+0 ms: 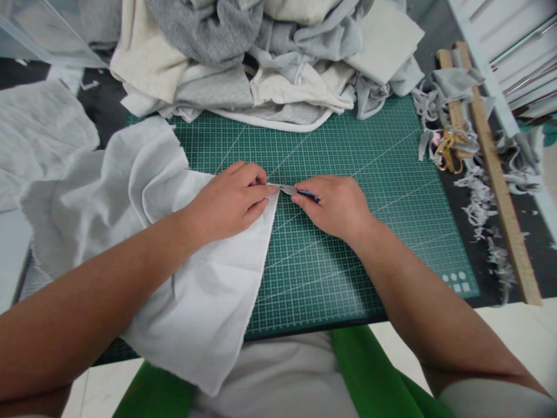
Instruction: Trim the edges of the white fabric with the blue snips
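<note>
Two bare hands meet at one corner of a soft, matte white cloth (217,278), which is spread over the left side of the mat, rippled into rounded folds farther left, with its frayed lower edge draped past the table's front. That corner is gripped by the bent fingers of the left hand (232,200). By the right hand (335,203), a slim tool (289,190) with a pointed, shiny metal end and a blue-and-dark handle is clamped between thumb and fingers, its tip set at the cloth's corner. Smooth green cutting mat (313,278), printed with a fine pale grid, is exposed beneath. Behind, grey and cream fabrics (300,87) are heaped in thick, crumpled folds. At right, gold-handled scissors (446,151) are surrounded by curled, stringy scraps (478,203), beside a long, straight-edged wooden strip (500,186).
</note>
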Demonstrator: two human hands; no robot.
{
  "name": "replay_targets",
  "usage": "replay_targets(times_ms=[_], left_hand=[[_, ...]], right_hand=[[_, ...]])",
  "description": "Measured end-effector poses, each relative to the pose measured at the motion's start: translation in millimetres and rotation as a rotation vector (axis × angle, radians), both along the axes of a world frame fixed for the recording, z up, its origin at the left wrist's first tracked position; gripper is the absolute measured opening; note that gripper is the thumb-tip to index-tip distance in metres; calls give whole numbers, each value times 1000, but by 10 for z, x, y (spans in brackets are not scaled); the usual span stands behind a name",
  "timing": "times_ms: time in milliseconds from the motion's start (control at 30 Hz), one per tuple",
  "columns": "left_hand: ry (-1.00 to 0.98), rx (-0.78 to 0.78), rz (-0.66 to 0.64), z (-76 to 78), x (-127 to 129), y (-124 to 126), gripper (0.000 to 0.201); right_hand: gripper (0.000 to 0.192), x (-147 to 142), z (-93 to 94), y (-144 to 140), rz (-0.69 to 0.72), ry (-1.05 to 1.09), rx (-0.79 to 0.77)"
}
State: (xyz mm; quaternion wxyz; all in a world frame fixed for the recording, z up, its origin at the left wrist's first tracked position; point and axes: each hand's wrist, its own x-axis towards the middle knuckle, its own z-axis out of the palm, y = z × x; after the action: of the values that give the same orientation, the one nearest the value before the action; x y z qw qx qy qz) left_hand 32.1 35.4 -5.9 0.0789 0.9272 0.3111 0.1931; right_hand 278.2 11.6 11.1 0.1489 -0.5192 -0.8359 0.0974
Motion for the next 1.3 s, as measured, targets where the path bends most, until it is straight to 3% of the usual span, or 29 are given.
replay_targets(times_ms=[1300], left_hand=[[-18,-35,9,-5,-12,5,33]], right_hand=[[19,-12,63,23,-53,19,-107]])
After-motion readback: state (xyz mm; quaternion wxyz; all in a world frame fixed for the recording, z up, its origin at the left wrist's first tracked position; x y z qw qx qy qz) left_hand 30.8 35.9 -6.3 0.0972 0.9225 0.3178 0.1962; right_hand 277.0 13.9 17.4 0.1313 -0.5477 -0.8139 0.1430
